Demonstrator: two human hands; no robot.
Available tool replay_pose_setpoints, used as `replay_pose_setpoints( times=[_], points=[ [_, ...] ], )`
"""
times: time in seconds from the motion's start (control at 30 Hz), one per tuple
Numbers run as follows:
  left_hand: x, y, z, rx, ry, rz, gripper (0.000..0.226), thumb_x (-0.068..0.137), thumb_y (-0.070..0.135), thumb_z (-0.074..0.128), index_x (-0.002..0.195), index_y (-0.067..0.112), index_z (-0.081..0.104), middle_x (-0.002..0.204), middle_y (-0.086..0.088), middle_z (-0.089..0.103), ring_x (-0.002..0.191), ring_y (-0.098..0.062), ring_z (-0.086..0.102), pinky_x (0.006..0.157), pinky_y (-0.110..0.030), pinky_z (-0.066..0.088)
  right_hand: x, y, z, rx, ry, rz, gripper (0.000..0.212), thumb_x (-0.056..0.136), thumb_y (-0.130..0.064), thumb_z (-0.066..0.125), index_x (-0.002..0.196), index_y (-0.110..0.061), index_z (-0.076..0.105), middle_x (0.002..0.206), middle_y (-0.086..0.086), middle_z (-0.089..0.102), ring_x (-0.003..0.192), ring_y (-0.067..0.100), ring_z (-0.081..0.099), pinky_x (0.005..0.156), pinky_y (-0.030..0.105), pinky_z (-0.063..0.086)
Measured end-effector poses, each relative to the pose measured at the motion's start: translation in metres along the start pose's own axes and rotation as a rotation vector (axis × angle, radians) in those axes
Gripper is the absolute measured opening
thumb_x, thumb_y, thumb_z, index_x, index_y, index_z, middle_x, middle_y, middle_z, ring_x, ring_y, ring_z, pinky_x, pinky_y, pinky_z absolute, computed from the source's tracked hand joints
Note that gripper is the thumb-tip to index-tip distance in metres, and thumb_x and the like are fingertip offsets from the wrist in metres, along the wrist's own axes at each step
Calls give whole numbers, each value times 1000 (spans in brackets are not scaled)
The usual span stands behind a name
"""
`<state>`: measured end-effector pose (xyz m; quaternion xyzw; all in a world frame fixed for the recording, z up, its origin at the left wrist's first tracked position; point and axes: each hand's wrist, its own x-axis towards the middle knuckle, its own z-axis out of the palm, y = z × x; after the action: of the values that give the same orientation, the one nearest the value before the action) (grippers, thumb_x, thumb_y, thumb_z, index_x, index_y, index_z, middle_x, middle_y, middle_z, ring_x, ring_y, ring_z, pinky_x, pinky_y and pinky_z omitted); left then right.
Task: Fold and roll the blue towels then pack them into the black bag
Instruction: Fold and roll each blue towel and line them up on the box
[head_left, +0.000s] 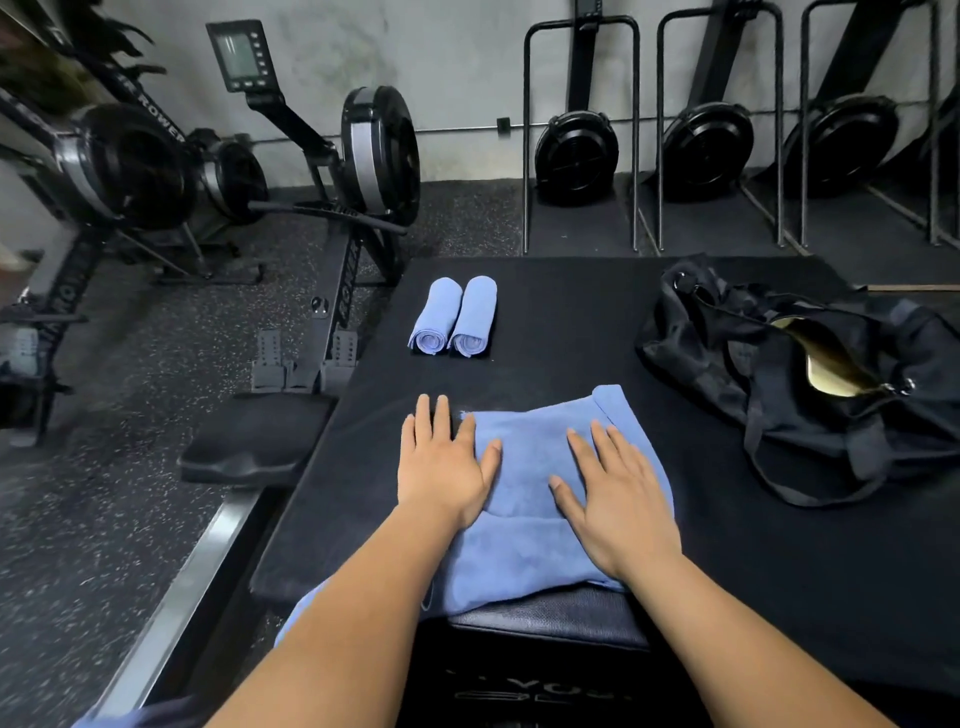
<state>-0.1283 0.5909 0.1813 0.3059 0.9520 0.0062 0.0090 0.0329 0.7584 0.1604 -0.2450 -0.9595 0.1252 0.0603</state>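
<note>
The left forearm (353, 597) and right forearm (727, 623) were bare as far as the view reached. The left hand (441, 467) and right hand (618, 499), at the blue towel (524, 551), had short, plain nails. Well below and left of that towel lay dark blue cloth (150, 714), perhaps clothing.

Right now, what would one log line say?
step: flattening blue towel | left hand, right hand: open, on it | rolled towels: two, on mat | black bag: unzipped

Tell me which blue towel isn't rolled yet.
The flat towel that the left hand and right hand rest on, at the mat's near edge. The left roll and right roll lie side by side farther back.
</note>
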Motion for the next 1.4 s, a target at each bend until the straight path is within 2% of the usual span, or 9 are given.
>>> replay_pose_setpoints(
  times=[0.17,0.23,0.3,0.37,0.5,0.7,0.9,1.13,1.4],
  points=[
    [11,5,-9,-46,-38,-235,86,102,67,7,167,10,19,174,-19,-6,160,-38,-14,129,-52,-3,-2,-1,-1,-5,13,59,80,98,-76,16,166,-34,15,176,4,-4,162,20,-10,131,41,2],
    [8,11,-6,-69,92,-134,80,104,61,16,163,7,26,175,-19,2,161,-37,-5,130,-51,3,-2,-3,-3,-8,11,68,79,99,-75,18,166,-34,15,176,6,-5,161,21,-11,131,41,1],
    [1,20,1,-102,195,76,73,104,56,24,159,10,36,173,-14,17,159,-34,13,129,-48,11,-2,-3,-4,-19,8,72,79,99,-75,18,166,-33,14,176,6,-6,161,21,-11,131,41,0],
    [-6,27,12,-126,167,198,72,103,58,25,159,14,38,171,-10,26,157,-30,22,128,-45,15,-2,-3,-4,-33,-6,74,80,100,-75,17,167,-32,10,176,6,-8,161,21,-12,131,41,0],
    [-4,28,21,-72,70,120,80,102,66,15,166,20,23,175,-10,12,162,-30,3,131,-45,2,5,-2,-9,-38,-45,90,78,103,-70,19,168,-28,6,175,8,-9,161,23,-12,131,42,-1],
    [1,30,22,-51,28,101,86,100,70,9,168,18,9,176,-12,-5,162,-29,-14,130,-48,-4,37,26,-25,-155,-8,327,75,105,-63,17,165,-18,19,174,16,3,161,30,-2,129,48,6],
    [4,27,20,-40,-25,112,97,95,79,1,168,16,-1,174,-11,-16,159,-27,-24,130,-48,-6,31,9,-13,-142,-64,86,79,104,-68,17,167,-21,10,176,8,-3,162,27,-6,130,44,4],
    [22,9,12,38,-99,163,100,92,85,-2,167,19,-9,173,-7,-24,157,-23,-29,129,-49,-11,45,24,-15,-134,-97,66,85,99,-76,11,168,-27,4,175,5,-13,161,23,-15,131,44,0],
    [40,5,13,63,-97,181,102,91,85,-6,167,18,-10,173,-8,-24,158,-25,-29,129,-50,-9,64,23,-14,-153,-135,73,85,98,-77,8,167,-29,-6,173,3,-22,159,21,-22,130,44,-4]
  ],
)
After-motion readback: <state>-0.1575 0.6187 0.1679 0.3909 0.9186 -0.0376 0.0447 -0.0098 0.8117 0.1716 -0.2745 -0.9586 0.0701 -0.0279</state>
